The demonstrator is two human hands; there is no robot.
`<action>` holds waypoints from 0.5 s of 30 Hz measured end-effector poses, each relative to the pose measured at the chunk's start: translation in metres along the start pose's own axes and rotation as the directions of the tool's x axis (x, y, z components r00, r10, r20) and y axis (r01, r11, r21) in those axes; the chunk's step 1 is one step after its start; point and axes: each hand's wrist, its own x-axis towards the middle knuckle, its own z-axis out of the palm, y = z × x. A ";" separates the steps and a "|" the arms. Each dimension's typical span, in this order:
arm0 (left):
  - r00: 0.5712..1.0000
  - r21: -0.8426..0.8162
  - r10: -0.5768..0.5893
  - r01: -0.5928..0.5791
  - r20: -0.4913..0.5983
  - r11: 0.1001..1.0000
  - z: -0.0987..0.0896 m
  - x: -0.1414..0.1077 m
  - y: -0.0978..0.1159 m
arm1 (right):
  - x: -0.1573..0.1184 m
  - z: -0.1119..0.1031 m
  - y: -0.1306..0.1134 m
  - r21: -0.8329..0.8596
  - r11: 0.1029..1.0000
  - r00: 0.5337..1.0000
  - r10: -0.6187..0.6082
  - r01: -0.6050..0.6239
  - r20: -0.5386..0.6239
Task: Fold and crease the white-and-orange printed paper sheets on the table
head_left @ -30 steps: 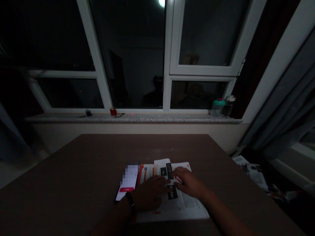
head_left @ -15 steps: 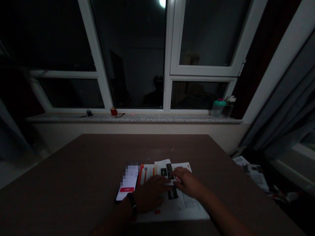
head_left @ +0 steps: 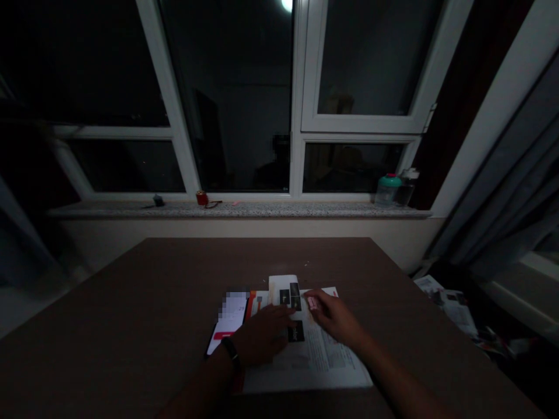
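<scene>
My left hand (head_left: 267, 333) lies flat, fingers stretched out, on a narrow white paper (head_left: 283, 283) with dark printed pictures. That paper rests on a larger printed sheet or booklet (head_left: 336, 378) with orange edging. Between the thumb and fingers of my right hand (head_left: 335, 315) is a small pink object (head_left: 312, 302), too dim and small to name surely. The right hand is just right of the narrow paper, over the booklet. Left of the booklet lies a phone (head_left: 231, 317) with its screen lit, partly behind my left wrist.
The brown table (head_left: 131, 302) reaches to the wall below a window. On the stone sill (head_left: 271, 209) stand a red container (head_left: 201, 198), a small dark item (head_left: 158, 200) and two bottles, one teal-lidded (head_left: 388, 191). Papers (head_left: 449, 305) lie beyond the table's right edge.
The narrow paper has shifted slightly left and away from me, with my left hand on it. My right hand has moved slightly right, off that paper; the pink object shows more.
</scene>
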 end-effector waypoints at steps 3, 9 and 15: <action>0.999 -0.009 -0.036 0.036 0.007 0.999 0.001 -0.001 0.000 | 0.001 0.007 0.002 0.060 0.996 0.997 0.064 -0.062 -0.035; 0.997 -0.020 -0.073 0.073 0.026 0.997 0.000 0.000 0.004 | 0.002 0.021 0.000 0.158 0.985 0.996 0.076 -0.068 -0.044; 0.999 -0.013 -0.047 0.048 0.018 0.999 0.000 -0.001 0.005 | 0.002 0.022 0.004 0.022 1.000 1.000 -0.017 0.017 -0.021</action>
